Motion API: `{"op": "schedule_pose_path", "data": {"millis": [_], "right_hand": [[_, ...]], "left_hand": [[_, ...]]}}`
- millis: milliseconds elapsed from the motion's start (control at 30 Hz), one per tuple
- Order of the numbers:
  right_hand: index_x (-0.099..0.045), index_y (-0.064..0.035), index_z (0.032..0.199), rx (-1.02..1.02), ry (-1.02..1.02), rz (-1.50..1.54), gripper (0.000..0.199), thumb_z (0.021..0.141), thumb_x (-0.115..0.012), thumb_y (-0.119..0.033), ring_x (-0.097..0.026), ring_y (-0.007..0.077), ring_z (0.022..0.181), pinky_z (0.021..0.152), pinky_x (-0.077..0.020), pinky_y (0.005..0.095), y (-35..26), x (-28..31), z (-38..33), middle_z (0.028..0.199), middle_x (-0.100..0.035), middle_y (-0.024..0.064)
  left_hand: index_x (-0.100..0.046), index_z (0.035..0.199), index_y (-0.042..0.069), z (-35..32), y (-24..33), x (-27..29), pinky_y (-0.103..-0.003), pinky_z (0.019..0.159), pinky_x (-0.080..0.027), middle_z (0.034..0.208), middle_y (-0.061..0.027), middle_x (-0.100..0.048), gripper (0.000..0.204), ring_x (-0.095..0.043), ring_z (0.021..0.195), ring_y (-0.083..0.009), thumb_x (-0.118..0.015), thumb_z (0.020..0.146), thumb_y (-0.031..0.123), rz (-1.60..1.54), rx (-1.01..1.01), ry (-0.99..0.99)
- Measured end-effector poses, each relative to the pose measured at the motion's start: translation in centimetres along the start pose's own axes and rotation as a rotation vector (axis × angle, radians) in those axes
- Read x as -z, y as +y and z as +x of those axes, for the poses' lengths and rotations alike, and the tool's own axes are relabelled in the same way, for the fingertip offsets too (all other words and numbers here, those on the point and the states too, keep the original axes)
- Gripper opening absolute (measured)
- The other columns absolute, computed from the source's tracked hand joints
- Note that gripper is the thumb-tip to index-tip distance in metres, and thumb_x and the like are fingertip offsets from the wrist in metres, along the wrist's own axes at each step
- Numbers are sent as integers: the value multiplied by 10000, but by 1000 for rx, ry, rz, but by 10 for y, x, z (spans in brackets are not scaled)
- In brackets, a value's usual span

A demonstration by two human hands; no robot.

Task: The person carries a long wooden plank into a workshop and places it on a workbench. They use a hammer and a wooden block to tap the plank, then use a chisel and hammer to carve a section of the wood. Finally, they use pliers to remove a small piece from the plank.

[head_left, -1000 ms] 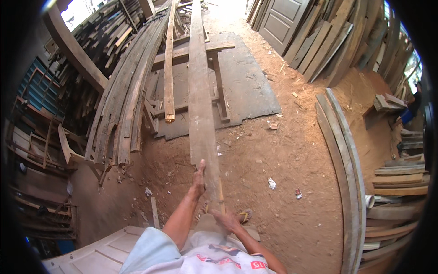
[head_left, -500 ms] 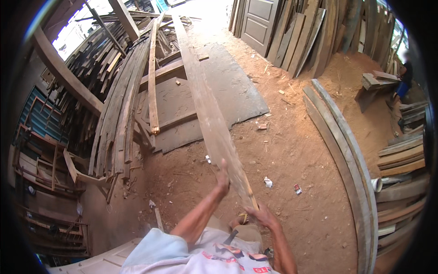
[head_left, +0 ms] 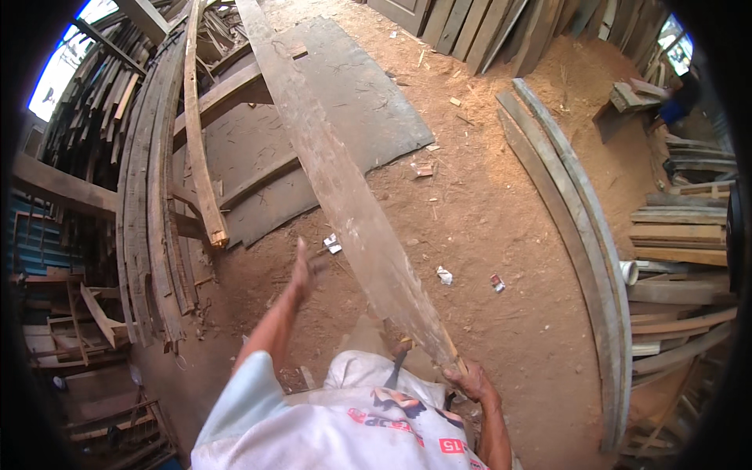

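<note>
A long, wide wooden plank (head_left: pixel 345 196) runs from my body away toward the far left. My right hand (head_left: pixel 470 381) grips its near end, fingers wrapped at the right edge. Off the plank, to its left, my left hand (head_left: pixel 307 270) hangs in the air with fingers apart and nothing in it. The plank's far part lies over a timber frame (head_left: pixel 266 182) and a flat grey sheet (head_left: pixel 384 125) on the ground.
Stacked boards (head_left: pixel 149 204) and a narrow batten (head_left: pixel 200 141) lie to the left. Long curved-looking planks (head_left: pixel 576 235) rest on the right, beside piled timber (head_left: pixel 677 235). Boards (head_left: pixel 486 35) lean at the back. Litter (head_left: pixel 444 275) dots the dirt floor. Another person (head_left: pixel 680 102) is at far right.
My left hand has let go of the plank's left edge and moved away to the left. My right hand keeps its hold. The view has shifted, with the plank's near end appearing lower.
</note>
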State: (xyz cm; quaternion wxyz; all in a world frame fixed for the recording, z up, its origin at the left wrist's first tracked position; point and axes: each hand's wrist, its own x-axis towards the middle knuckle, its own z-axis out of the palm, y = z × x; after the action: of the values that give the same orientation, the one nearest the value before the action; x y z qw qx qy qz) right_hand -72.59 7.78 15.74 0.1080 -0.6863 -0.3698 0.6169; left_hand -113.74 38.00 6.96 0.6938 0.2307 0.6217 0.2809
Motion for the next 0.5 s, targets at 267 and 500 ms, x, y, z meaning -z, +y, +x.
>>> {"op": "schedule_pose_path", "data": {"millis": [267,500], "right_hand": [[-696,13,1136,-1,204,-33,763,830,-667,-685,-699,287,852,754,-528,435,12,-16,-7,918,-731,187],[-727,9,1063,-97,325,-191,759,824,-647,-707,-715,392,846,720,-533,468,11,-27,-9,893,-711,271]], "left_hand": [[-295,1569,-55,110,163,-65,-505,1200,-333,1556,-295,-412,1140,-415,1445,-383,-382,901,864,-187,-396,-230],[-507,1453,-69,124,161,-79,-491,1092,-465,1420,-244,-585,1067,-597,1269,-364,-311,934,842,176,-202,346]]}}
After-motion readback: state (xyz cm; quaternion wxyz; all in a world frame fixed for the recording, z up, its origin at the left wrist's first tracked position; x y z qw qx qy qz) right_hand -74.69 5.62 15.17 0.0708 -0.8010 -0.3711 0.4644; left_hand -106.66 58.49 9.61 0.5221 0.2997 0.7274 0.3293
